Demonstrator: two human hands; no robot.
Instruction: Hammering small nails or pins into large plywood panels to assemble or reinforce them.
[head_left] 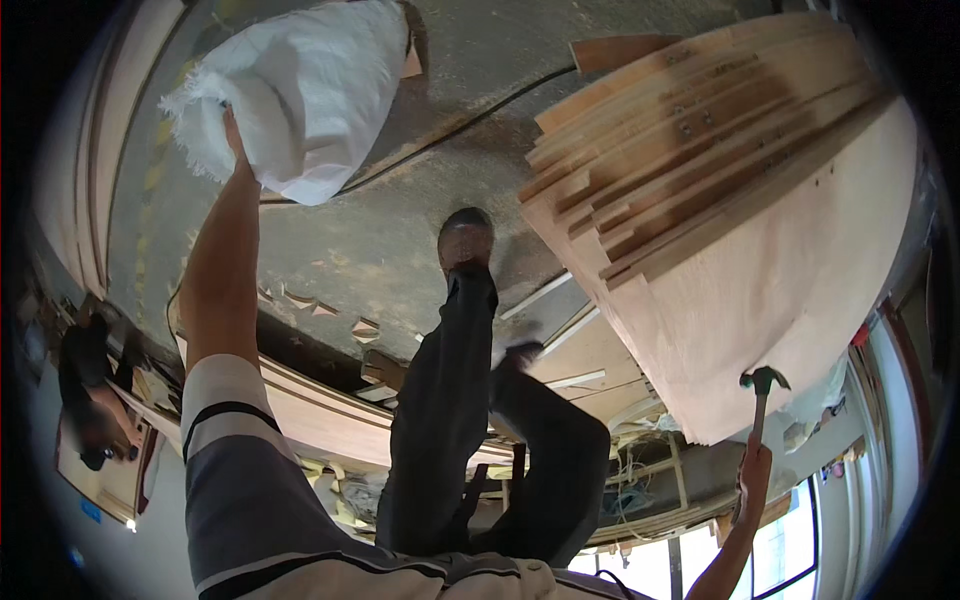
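- Right hand (pixel 754 465): fingers wrapped round the hammer (pixel 761 412) handle; head sticks out beyond the fist.
- Hammer head overlaps the near end of the pale wood panel (pixel 775 270) in view; can't tell if touching.
- Left hand (pixel 237 148): arm stretched out, at the frayed mouth of the white sack (pixel 335 90).
- Sack cloth lies right around the left fingers; can't tell whether they're spread or pinching something.
- Wood strips (pixel 690 135) piled lengthwise on the panel, well apart from the hammer.
- Black cable (pixel 475 128) on the floor (pixel 330 255), between sack and strips.
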